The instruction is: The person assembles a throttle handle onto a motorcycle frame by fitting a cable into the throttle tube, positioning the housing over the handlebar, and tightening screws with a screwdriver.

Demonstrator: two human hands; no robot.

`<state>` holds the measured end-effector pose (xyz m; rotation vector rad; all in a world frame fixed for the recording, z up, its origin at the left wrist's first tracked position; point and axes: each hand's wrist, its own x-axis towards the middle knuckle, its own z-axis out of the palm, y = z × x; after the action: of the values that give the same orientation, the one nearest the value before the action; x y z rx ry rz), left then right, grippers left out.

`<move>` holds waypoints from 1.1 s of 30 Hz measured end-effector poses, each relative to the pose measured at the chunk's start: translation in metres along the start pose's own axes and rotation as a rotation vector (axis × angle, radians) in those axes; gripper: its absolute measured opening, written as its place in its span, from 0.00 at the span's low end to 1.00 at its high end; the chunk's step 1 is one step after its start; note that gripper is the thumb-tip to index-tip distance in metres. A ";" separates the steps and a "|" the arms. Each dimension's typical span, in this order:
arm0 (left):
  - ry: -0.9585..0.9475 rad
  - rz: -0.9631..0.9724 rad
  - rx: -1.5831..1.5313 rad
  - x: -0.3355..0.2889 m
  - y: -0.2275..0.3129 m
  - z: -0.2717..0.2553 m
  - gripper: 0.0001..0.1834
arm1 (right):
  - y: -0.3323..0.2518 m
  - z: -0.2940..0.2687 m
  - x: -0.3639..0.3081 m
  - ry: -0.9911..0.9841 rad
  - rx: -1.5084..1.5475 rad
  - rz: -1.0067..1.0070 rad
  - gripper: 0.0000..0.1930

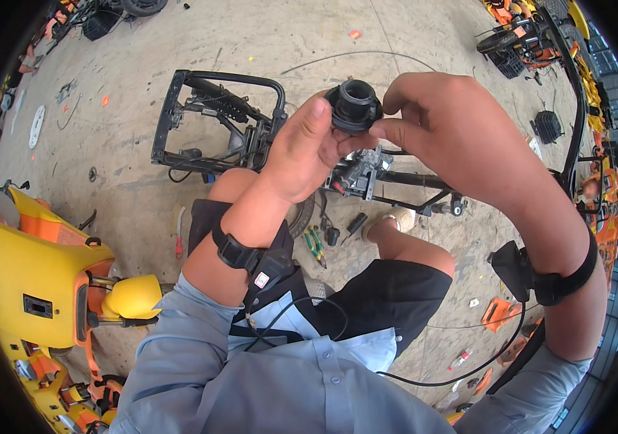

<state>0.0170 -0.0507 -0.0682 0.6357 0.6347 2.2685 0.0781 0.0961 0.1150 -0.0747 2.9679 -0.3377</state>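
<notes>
Fitting (354, 116), black and round, with a raised open collar turned upward: held off the floor in front of me, seen over a black tubular frame. My left hand (302, 152) is clamped on it, thumb up along its left side, other fingers curled beneath. My right hand (443, 119) is at its right edge, thumb and forefinger bent toward the rim, tips against it or just beside it (contact hard to read at this angle; I cannot tell whether they pinch). Below the hands, the frame (169, 110) lies on the concrete floor (237, 36), mechanical parts mounted along its middle. Nearer me, by my legs: pliers (315, 246) with green and yellow handles, and a short dark cylinder (354, 226) to their right. Further left, a red-handled tool (179, 246) lies near my knee. Both forearms carry black straps with a small box, left strap (235, 252) and right strap (558, 286); a black cable (461, 377) runs up to the right one. Outward on my left stands a yellow body panel (34, 282); on my right, an orange piece (497, 313) lies on the floor, and farther off, a black basket (547, 126).
</notes>
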 end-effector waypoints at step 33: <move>0.232 0.291 0.348 -0.004 0.011 0.008 0.28 | -0.001 0.031 0.006 0.495 -0.026 -0.246 0.04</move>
<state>0.0189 -0.0592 -0.0568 0.6688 1.1319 2.5477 0.0771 0.0877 0.0841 -0.4203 3.4602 -0.3961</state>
